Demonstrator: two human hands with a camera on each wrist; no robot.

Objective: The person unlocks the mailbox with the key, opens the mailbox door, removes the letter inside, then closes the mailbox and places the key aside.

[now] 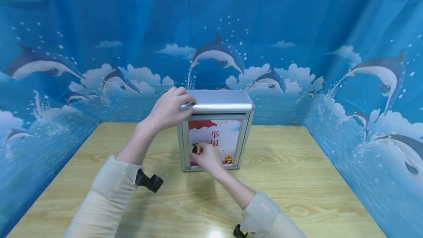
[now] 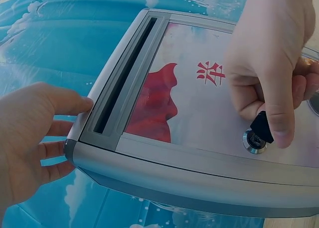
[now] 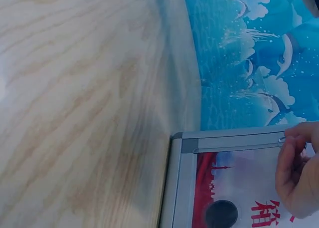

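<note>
A silver metal report box (image 1: pixel 218 97) with a printed front panel and a mail slot (image 2: pixel 127 73) along its top stands upright on the table. My left hand (image 1: pixel 170 107) rests on its top left corner, fingers spread over the edge. Low on the panel's left side, my right hand (image 1: pixel 209 159) pinches a black-headed key (image 2: pixel 261 125) between thumb and curled forefinger. The key sits at a round chrome lock (image 2: pixel 254 143), its blade hidden. In the right wrist view only part of the right hand (image 3: pixel 299 178) shows, beside the box's side frame.
The box stands on a light wood-grain table (image 1: pixel 290 179). Behind and along both sides hangs a blue curtain (image 1: pixel 281 17) printed with dolphins and clouds. A dark round disc (image 3: pixel 221 215) lies on the lower part of the panel.
</note>
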